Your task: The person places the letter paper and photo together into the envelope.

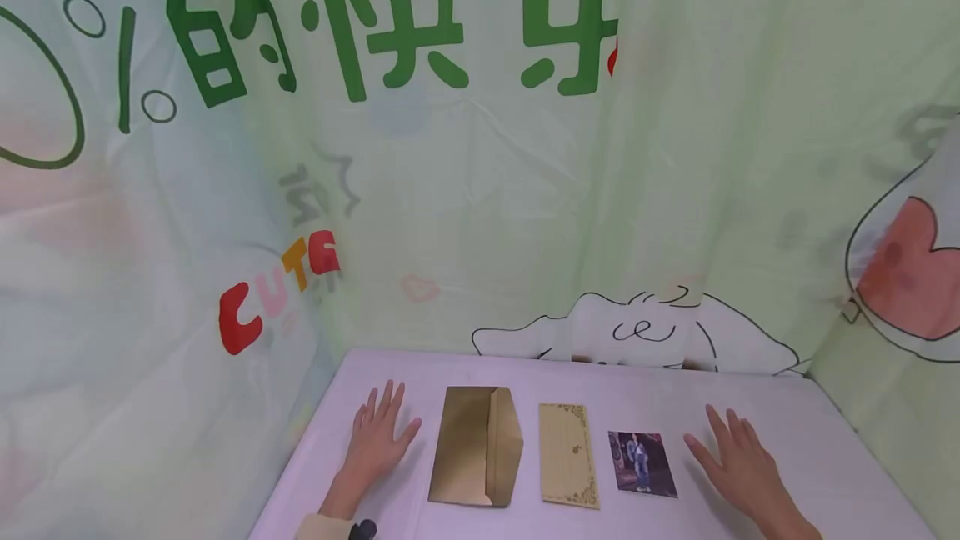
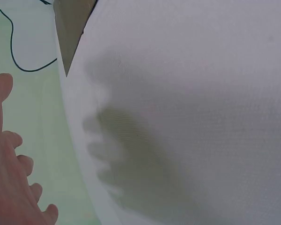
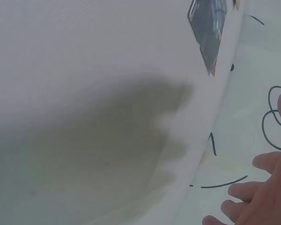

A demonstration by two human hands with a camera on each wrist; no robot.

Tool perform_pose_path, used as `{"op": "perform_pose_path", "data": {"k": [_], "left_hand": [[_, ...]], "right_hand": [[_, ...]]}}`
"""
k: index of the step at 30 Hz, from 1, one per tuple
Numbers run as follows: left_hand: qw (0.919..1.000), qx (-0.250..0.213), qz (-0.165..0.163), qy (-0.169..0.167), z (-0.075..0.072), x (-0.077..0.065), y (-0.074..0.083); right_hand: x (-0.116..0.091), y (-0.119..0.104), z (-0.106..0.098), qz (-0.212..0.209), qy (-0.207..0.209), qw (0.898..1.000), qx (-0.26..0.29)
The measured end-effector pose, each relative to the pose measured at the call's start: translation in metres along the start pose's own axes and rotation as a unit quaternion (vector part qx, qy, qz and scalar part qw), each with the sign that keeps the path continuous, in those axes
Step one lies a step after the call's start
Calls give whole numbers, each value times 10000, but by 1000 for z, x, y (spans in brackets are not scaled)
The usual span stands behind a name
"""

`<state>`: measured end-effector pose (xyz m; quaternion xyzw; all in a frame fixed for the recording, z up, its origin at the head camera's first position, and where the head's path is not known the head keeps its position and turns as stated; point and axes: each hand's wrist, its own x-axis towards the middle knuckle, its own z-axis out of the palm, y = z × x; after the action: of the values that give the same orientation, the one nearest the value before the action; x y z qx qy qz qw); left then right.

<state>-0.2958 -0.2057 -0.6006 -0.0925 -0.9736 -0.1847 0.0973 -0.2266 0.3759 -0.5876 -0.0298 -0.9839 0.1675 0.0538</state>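
My left hand is held over the left part of the table, fingers spread, holding nothing. Just right of it lies a brown kraft envelope, its pointed flap toward the right; a corner of the envelope shows in the left wrist view. In the middle is a tan card with ornate dark corners. A photo of a standing person in blue lies right of the card, and its edge also appears in the right wrist view. My right hand, fingers apart, hovers right of the photo with nothing in it.
A pale lilac-white cloth covers the table. Printed curtains with green characters and cartoon drawings hang behind the table and on both sides. Shadows of both hands fall on the cloth.
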Motion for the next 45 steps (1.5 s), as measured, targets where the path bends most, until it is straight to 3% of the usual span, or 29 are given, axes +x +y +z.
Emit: {"op": "perform_pose_path", "data": {"k": [16, 34, 45], "left_hand": [[9999, 49, 118, -19, 2, 2, 7], [9990, 27, 457, 15, 13, 10, 41], [9980, 122, 561, -269, 21, 13, 61]], "right_hand": [[1, -30, 1, -252, 164, 9994, 171], [3, -77, 10, -373, 79, 9990, 251], [7, -99, 23, -557, 117, 9978, 351]]}}
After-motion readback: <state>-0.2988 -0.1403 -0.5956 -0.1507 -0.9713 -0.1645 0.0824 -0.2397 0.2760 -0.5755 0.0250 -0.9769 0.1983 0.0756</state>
